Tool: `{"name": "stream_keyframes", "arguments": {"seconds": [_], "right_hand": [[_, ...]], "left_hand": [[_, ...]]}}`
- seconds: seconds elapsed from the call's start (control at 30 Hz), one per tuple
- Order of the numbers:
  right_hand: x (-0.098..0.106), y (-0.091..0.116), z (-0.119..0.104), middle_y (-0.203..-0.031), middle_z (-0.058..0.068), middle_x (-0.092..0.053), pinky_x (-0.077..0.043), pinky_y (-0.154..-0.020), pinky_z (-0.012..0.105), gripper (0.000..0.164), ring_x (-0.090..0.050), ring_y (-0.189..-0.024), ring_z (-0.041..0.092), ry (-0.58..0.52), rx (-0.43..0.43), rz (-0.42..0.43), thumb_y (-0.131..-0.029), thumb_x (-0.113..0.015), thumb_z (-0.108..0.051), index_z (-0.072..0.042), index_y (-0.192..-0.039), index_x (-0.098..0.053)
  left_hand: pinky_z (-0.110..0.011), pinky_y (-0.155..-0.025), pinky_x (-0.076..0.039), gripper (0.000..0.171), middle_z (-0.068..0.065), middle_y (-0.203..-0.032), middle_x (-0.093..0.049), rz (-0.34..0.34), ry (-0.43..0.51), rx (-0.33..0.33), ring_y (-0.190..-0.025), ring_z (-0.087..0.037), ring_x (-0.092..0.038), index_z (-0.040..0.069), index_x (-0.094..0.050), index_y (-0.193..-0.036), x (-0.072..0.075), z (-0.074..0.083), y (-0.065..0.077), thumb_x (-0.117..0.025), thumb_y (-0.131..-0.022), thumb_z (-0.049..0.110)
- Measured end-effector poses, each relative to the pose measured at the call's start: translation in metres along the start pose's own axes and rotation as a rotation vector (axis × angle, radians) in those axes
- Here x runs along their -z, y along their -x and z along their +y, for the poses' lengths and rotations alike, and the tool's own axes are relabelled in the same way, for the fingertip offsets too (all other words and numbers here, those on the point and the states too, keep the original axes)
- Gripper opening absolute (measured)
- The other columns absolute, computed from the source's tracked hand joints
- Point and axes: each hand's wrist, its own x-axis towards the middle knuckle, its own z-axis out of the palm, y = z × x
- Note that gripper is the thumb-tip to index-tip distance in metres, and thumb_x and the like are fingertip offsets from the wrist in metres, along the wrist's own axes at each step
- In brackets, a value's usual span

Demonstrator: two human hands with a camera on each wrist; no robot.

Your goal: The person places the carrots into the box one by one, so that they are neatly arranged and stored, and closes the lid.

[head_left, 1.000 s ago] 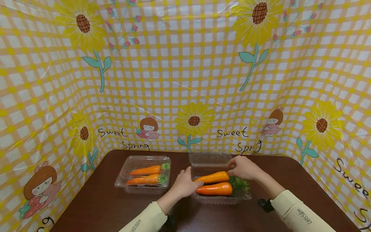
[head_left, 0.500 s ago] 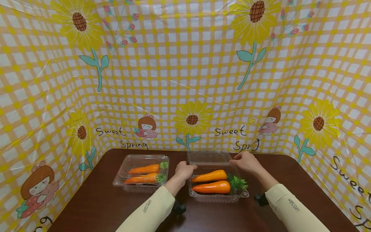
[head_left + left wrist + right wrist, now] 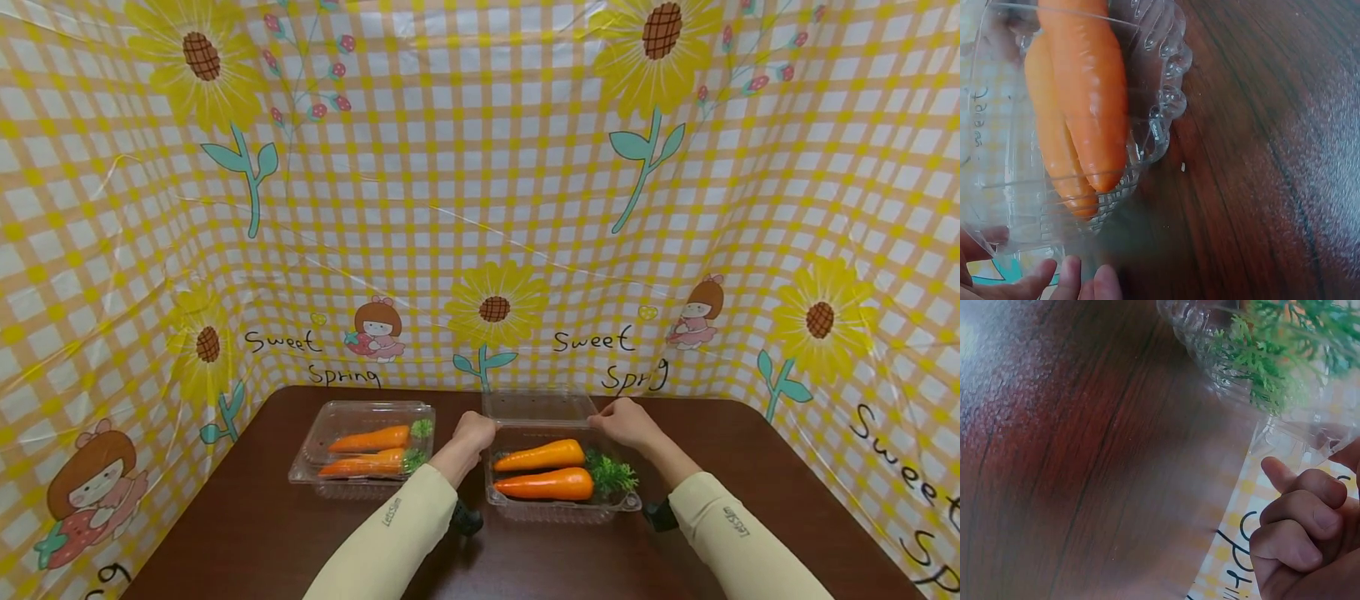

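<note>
An uncovered clear plastic clamshell box (image 3: pixel 555 510) sits right of centre in the head view, its lid (image 3: pixel 538 408) tilted back at the rear. Inside lie two carrots, the front one (image 3: pixel 543 484) and the rear one (image 3: pixel 540 456), with leafy green tops (image 3: pixel 611 472) on the right. My left hand (image 3: pixel 474 433) pinches the lid's left corner; its fingertips (image 3: pixel 1071 270) show at the clear edge in the left wrist view. At the opposite corner my right hand (image 3: pixel 626 423) pinches the plastic between thumb and index finger, the other fingers (image 3: pixel 1291 515) curled.
Left of the left forearm stands a second clamshell box (image 3: pixel 307 479), its lid down over two carrots (image 3: pixel 367 438). Both boxes are on a dark brown table (image 3: pixel 247 533). A checked sunflower cloth (image 3: pixel 420 208) walls off the back and sides.
My left hand has drawn back from the carrots' tips to the lid's left corner. My right hand has left the carrot tops and moved to the lid's right corner.
</note>
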Motion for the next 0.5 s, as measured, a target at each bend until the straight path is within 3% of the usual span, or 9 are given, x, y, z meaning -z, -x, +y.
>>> {"name": "stream_keyframes", "arguments": {"seconds": [0.13, 0.23, 0.3, 0.4, 0.5], "right_hand": [[0.0010, 0.0001, -0.0007, -0.054, -0.007, -0.034, -0.033, -0.053, 0.029, 0.032, -0.030, -0.049, 0.010, -0.005, 0.011, 0.012, -0.098, -0.062, -0.025, 0.004, -0.092, -0.075], [0.0013, 0.0010, -0.0007, -0.057, -0.007, -0.040, -0.033, -0.053, 0.029, 0.031, -0.033, -0.052, 0.012, -0.009, 0.011, 0.021, -0.097, -0.064, -0.024, 0.004, -0.092, -0.075], [0.0014, 0.0023, -0.0007, -0.060, -0.006, -0.046, -0.034, -0.053, 0.029, 0.031, -0.036, -0.054, 0.013, -0.008, 0.013, 0.024, -0.097, -0.064, -0.024, 0.004, -0.091, -0.076], [0.0010, 0.0049, -0.0020, -0.063, -0.003, -0.052, -0.036, -0.055, 0.030, 0.030, -0.039, -0.056, 0.014, -0.017, 0.003, 0.037, -0.097, -0.065, -0.024, 0.002, -0.094, -0.078], [0.0024, 0.0084, -0.0042, -0.073, 0.002, -0.063, -0.042, -0.058, 0.031, 0.030, -0.048, -0.063, 0.015, -0.024, 0.004, 0.048, -0.097, -0.064, -0.023, 0.003, -0.098, -0.078]], "left_hand": [[-0.047, -0.079, -0.052, 0.026, -0.018, -0.130, -0.060, 0.012, -0.013, -0.014, -0.109, -0.033, -0.060, 0.001, -0.066, -0.122, 0.0005, 0.0013, -0.0004, -0.058, -0.100, 0.013], [-0.040, -0.075, -0.047, 0.012, -0.016, -0.126, -0.062, 0.028, -0.012, -0.037, -0.100, -0.027, -0.058, 0.003, -0.066, -0.098, 0.0000, 0.0010, 0.0004, -0.057, -0.100, 0.010], [-0.040, -0.076, -0.043, 0.014, -0.015, -0.123, -0.062, 0.041, -0.011, -0.052, -0.100, -0.027, -0.055, 0.006, -0.058, -0.085, -0.0010, 0.0000, 0.0010, -0.056, -0.099, 0.009], [-0.042, -0.088, -0.048, 0.010, -0.015, -0.129, -0.062, 0.068, -0.024, -0.080, -0.114, -0.031, -0.058, 0.004, -0.064, -0.094, -0.0028, -0.0017, 0.0022, -0.058, -0.099, 0.009], [-0.051, -0.101, -0.049, 0.027, -0.016, -0.136, -0.060, 0.087, -0.028, -0.091, -0.128, -0.039, -0.053, 0.003, -0.066, -0.124, -0.0041, -0.0021, 0.0025, -0.059, -0.098, 0.009]]}}
